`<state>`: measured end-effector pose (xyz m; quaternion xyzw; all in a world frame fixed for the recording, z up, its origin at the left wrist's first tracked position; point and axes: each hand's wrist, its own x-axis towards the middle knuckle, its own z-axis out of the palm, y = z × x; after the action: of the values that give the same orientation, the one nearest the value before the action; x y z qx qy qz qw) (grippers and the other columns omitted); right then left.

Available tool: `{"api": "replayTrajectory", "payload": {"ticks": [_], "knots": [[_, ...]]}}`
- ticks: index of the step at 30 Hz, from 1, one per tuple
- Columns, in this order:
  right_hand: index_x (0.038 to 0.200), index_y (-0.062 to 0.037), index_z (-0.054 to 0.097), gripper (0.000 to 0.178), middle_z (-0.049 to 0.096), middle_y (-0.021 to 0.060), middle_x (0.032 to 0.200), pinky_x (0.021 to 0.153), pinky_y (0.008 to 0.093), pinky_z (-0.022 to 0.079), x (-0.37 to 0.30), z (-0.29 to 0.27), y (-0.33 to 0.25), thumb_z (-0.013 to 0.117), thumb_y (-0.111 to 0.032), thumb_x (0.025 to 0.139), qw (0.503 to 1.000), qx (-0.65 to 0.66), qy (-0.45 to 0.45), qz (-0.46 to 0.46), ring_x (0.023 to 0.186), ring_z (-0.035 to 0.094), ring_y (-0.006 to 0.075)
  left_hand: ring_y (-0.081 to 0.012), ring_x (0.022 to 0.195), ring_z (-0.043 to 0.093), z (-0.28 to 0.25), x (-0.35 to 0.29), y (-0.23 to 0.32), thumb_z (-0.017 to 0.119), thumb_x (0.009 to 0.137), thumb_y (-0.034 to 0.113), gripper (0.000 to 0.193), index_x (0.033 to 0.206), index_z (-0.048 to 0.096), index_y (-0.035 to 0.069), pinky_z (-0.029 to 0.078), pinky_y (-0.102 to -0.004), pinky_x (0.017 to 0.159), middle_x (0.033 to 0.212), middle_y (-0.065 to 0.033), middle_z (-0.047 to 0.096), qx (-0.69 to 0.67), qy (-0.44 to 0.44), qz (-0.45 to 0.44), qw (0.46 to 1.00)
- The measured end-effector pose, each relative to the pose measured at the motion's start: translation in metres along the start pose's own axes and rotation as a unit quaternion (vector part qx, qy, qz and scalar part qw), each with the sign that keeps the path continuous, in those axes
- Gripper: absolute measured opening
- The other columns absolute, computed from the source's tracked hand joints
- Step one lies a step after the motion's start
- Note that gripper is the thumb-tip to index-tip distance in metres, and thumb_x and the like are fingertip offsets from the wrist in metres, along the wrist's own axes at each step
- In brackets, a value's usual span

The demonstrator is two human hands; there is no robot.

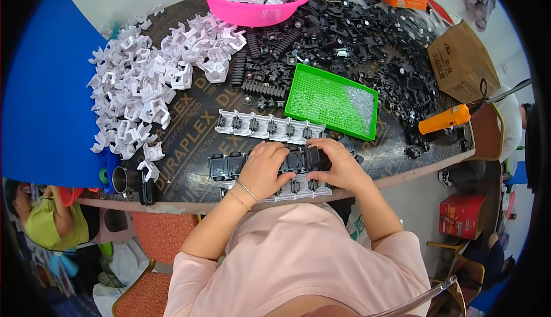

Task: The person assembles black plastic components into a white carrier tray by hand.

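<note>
A row of black blocky parts with wheel-like ends (227, 167) lies in front of me at the table's near edge. My left hand (261, 169) curls over the middle of that row, its thumb and fingers against the parts. At the row's right end, my right hand (340, 165) holds a black blocky part (313, 159) between thumb and fingers. A silvery-white strip (270, 126) with black pieces set along it lies just beyond both hands. Nearer my body is a second such strip (295, 188), partly covered by my left hand.
White plastic brackets (135, 87) heap at left, black parts (390, 47) at far right. A green tray (330, 101) holds small silvery pieces. Beyond stands a pink basket (252, 12) of white parts. An orange power screwdriver (445, 120), a cardboard box (462, 61) and a metal cup (122, 180) flank the work.
</note>
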<state>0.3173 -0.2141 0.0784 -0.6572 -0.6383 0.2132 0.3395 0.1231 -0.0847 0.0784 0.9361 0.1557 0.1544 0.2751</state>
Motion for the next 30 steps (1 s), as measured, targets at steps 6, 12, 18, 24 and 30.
{"api": "replayTrajectory", "payload": {"ticks": [6, 12, 18, 24, 30], "knots": [[0.108, -0.0058, 0.056, 0.064, 0.06, 0.0097, 0.115, 0.093, 0.0391, 0.039, 0.005, -0.006, -0.017, 0.084, -0.027, 0.056, 0.996, -0.094, 0.004, -0.009, 0.109, 0.054, 0.0282, -0.0312, 0.108, 0.051, 0.0, 0.0, 0.0, 0.074, 0.071, 0.026, 0.048, 0.108, 0.055, 0.002, 0.035, -0.0453, 0.102, 0.112, -0.0123, 0.054, 0.003, -0.001, -0.001, 1.0], [0.104, -0.0063, 0.059, 0.059, 0.06, 0.0095, 0.114, 0.092, 0.0399, 0.039, 0.008, -0.009, -0.025, 0.083, -0.027, 0.055, 0.99, -0.138, -0.017, -0.016, 0.107, 0.054, 0.0277, -0.0306, 0.107, 0.051, 0.0, 0.0, -0.001, 0.074, 0.071, 0.026, 0.047, 0.108, 0.056, 0.002, 0.035, -0.0451, 0.102, 0.111, -0.0117, 0.054, 0.001, -0.002, -0.003, 1.0], [0.102, -0.0061, 0.062, 0.058, 0.06, 0.0093, 0.114, 0.091, 0.0398, 0.038, 0.009, -0.011, -0.025, 0.083, -0.031, 0.055, 0.989, -0.141, -0.046, 0.012, 0.107, 0.054, 0.0275, -0.0305, 0.107, 0.051, 0.0, 0.001, -0.002, 0.073, 0.071, 0.026, 0.047, 0.108, 0.056, 0.003, 0.035, -0.0452, 0.102, 0.111, -0.0115, 0.054, 0.0, -0.002, 0.003, 1.0], [0.11, -0.0136, 0.065, 0.051, 0.051, 0.0107, 0.123, 0.094, 0.0415, 0.036, 0.001, -0.009, -0.025, 0.078, -0.035, 0.065, 0.984, -0.177, -0.024, 0.019, 0.113, 0.047, 0.0298, -0.0313, 0.108, 0.05, -0.002, 0.004, 0.0, 0.071, 0.074, 0.03, 0.046, 0.107, 0.057, 0.002, 0.034, -0.046, 0.102, 0.112, -0.0121, 0.054, -0.012, -0.02, -0.02, 1.0], [0.104, -0.0054, 0.062, 0.035, 0.059, 0.0147, 0.104, 0.084, 0.0378, 0.047, -0.025, -0.046, -0.004, 0.074, -0.017, 0.073, 0.973, -0.091, 0.187, 0.098, 0.098, 0.056, 0.0325, -0.0329, 0.116, 0.046, -0.008, -0.006, -0.002, 0.072, 0.074, 0.032, 0.052, 0.113, 0.054, 0.002, 0.031, -0.0481, 0.105, 0.121, -0.0145, 0.051, 0.019, -0.028, -0.004, 0.999]]}}
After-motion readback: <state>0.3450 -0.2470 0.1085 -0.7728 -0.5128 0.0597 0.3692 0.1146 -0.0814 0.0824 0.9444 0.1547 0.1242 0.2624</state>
